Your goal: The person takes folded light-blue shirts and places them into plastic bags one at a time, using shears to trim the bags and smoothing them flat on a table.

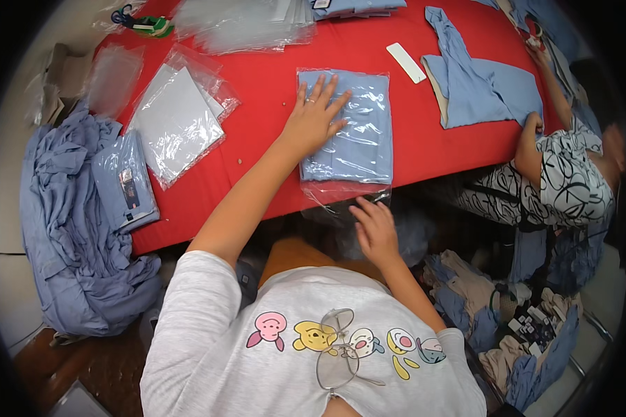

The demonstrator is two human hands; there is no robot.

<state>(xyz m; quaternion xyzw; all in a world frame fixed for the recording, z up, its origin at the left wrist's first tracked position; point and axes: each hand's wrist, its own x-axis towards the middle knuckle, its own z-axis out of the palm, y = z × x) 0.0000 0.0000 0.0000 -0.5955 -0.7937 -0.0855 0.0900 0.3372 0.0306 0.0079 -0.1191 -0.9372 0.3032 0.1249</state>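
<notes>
Blue folded cloth (368, 139) in a clear plastic bag (325, 191) lies at the centre of the head view, on the red tabletop (257, 125). My left hand (310, 126) rests on its upper left part, with fingers spread. Just below, my right hand (378, 233) is beside the bag's lower edge, fingers slightly bent; whether they pinch the plastic, I cannot tell.

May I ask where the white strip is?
In the head view's upper right, the white strip lies on the red table, right of the bagged garment under the left hand.
</notes>
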